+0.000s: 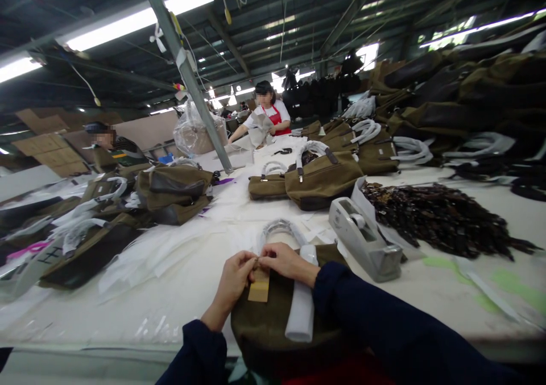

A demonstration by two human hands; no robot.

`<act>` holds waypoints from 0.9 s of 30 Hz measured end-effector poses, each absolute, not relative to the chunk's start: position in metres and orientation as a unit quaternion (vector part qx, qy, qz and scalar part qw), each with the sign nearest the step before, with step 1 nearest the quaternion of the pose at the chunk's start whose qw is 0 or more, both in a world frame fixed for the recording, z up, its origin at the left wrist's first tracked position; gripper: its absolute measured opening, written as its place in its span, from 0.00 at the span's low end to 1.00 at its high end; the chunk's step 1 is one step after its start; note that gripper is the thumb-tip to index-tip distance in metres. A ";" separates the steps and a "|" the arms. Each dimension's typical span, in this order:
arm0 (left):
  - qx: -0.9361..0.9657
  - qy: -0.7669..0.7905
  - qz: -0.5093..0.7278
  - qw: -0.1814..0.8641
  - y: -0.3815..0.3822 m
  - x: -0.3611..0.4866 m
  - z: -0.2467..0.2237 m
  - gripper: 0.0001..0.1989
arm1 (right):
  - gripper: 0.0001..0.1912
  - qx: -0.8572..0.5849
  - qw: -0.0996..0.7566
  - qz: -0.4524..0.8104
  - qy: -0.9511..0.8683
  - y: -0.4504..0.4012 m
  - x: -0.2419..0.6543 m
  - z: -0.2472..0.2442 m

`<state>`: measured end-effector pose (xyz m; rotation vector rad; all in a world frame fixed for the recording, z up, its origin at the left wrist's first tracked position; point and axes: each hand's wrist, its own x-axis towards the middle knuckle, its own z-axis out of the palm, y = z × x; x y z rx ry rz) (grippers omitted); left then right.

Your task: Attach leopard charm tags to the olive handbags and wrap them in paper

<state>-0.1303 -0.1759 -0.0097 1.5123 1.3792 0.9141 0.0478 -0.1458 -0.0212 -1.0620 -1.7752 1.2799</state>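
Our left hand (pixel 232 282) and right hand (pixel 288 261) are pinching the top of a small tan cardboard tag (pixel 259 286) with fingertips closed tightly, steadying it just above an olive canvas handbag (pixel 267 325) lying on the white worktable (pixel 128 317).

handbag factory workshop, long white work table (pixel 140 311), piled canvas handbags (pixel 323 180), aproned co-worker (pixel 267 112), fluorescent tube lights (pixel 140 21)

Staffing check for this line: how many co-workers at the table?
2: one in a dark top at left, one in a red apron at the far end. More may be hidden.
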 end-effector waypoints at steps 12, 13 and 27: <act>0.594 0.537 0.370 0.471 -0.174 -0.131 -0.013 0.13 | 0.04 -0.449 0.324 0.495 -0.670 -0.145 0.047 -0.022; 0.595 0.536 0.370 0.471 -0.174 -0.131 -0.013 0.14 | 0.04 -0.449 0.323 0.498 -0.668 -0.145 0.047 -0.022; 0.629 0.541 0.341 0.442 -0.175 -0.130 -0.011 0.12 | 0.03 -0.460 0.309 0.477 -0.682 -0.144 0.046 -0.027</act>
